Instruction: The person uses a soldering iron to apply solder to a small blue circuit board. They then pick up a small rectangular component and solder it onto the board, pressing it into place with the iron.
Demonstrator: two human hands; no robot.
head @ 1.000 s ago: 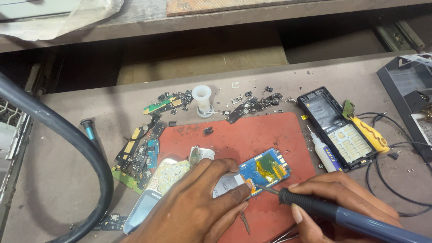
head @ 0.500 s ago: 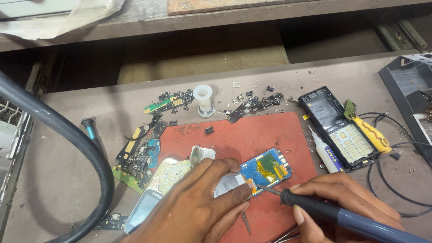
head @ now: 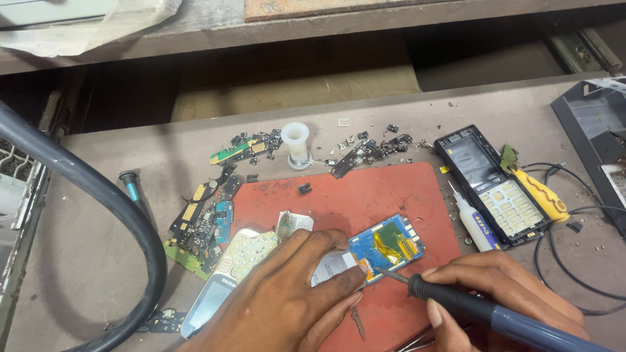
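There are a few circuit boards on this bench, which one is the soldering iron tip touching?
The blue circuit board with the yellow patch, on the red mat under the left hand. The other boards lie untouched in the pile left of the mat.

Blue circuit board (head: pixel 386 246) — flat on red mat (head: pixel 365 195)

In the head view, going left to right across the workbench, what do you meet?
Thick black hose → heap of small circuit boards → white spool → blue circuit board on the red mat, steadied by the left hand → white glue bottle → black phone frame → yellow-handled tool.
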